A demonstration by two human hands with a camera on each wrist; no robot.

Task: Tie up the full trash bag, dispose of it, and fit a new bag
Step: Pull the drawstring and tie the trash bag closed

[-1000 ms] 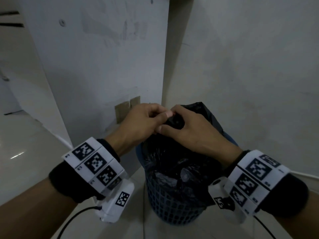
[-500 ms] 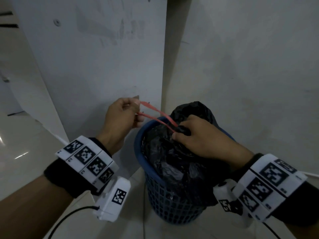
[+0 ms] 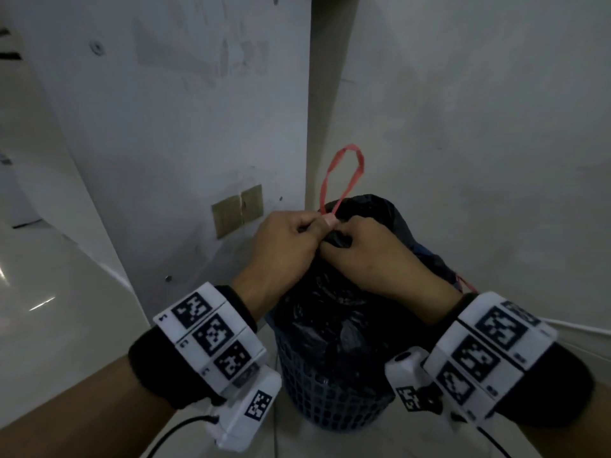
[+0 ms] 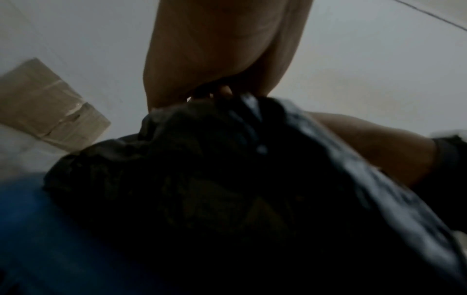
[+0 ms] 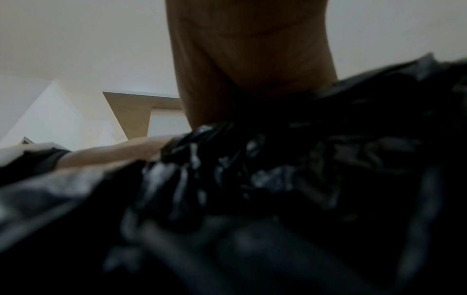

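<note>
- The bag (image 3: 344,312) is black, thin, crinkled plastic, glossy where light catches its folds. It sits in the bin, its top gathered into a bunched neck that rises above the rim.
- A red loop (image 3: 344,175), a flat narrow band, stands up from the neck in a long teardrop shape.
- The bin (image 3: 330,398) is a round blue plastic basket with a gridded, open-mesh wall. It stands on the floor in a corner of the wall (image 3: 463,127).
- The left hand (image 3: 284,246) is a fist, knuckles up, with its grip pinching the base of the loop between thumb and fingers.
- The right hand (image 3: 370,249) touches the left, with its grip curled onto the bag's neck just beside the loop.
- Both wrists carry white bands with black square markers.
- A tan cardboard patch (image 3: 236,209) is stuck on the pale, scuffed wall left of the hands.
</note>
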